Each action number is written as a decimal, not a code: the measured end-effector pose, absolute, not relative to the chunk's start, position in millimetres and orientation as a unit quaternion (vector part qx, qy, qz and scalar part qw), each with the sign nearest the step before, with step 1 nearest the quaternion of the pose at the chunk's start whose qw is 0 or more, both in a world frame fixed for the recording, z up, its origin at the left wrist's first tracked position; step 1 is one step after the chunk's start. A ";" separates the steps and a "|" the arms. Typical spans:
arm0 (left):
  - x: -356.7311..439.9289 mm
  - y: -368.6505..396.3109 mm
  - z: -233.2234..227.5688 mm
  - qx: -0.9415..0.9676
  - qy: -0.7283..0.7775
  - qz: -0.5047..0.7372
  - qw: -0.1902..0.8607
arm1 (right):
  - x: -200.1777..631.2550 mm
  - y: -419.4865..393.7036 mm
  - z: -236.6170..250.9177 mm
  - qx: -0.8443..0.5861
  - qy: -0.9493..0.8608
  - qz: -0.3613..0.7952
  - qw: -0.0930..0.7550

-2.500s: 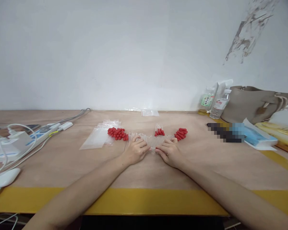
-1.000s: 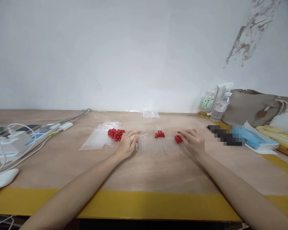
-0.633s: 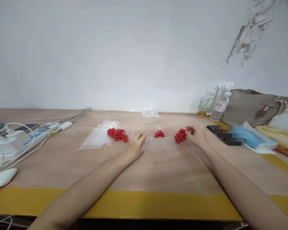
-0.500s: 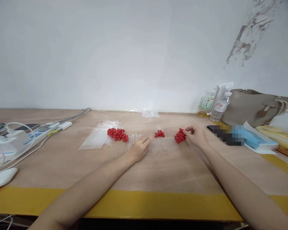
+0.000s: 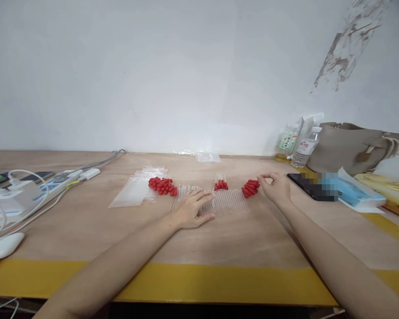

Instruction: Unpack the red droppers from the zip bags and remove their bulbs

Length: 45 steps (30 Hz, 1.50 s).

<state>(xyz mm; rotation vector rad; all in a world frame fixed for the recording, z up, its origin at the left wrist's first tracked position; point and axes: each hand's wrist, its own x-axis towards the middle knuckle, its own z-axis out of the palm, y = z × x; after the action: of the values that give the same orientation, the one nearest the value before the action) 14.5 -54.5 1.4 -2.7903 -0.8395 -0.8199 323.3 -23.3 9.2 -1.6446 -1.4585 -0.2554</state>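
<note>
Row of clear glass tubes (image 5: pixel 228 201) lying flat on the wooden table (image 5: pixel 86 226), side by side; each tube's long axis runs away from the person toward the wall, so the row itself spreads left to right. The tubes are thin, colourless and nearly transparent against the wood. Left hand (image 5: pixel 191 208) rests palm down on the left part of the row, fingers (image 5: pixel 202 197) spread and pointing right along it; whether any tube is gripped under the palm cannot be told. Right hand (image 5: pixel 274 188) is just beyond the row's right end, thumb and forefinger pinched together beside the right pile of red caps (image 5: pixel 250 186); a cap may be between the fingertips, but this is too small to confirm. The left hand is therefore the nearer to the tubes, the right to the caps. A few capped tubes (image 5: pixel 221 182) lie behind the row; a second pile of red caps (image 5: pixel 162 185) and clear zip bags (image 5: pixel 133 191) lie to the left.
</note>
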 end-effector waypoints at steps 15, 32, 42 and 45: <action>15.3 -49.7 2.4 -0.949 -0.262 -0.176 0.023 | 221.5 10.6 27.6 -0.735 -0.650 0.002 0.193; 16.1 -55.6 -0.6 -0.916 -0.326 -0.216 0.092 | 212.8 25.0 37.4 -0.756 -0.613 0.104 0.206; 20.9 -58.6 3.2 -0.876 -0.297 -0.296 0.240 | 223.0 -57.8 11.5 -0.480 -0.826 -0.017 0.294; 23.5 -59.4 2.2 -0.876 -0.245 -0.313 0.273 | 221.0 -73.9 -0.6 -0.461 -0.829 -0.036 0.313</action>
<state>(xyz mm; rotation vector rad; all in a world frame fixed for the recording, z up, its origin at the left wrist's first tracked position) 23.5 -59.4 2.2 -2.3578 -0.6595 -0.8431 221.0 -73.9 -0.6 -1.2154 -2.1872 -0.0952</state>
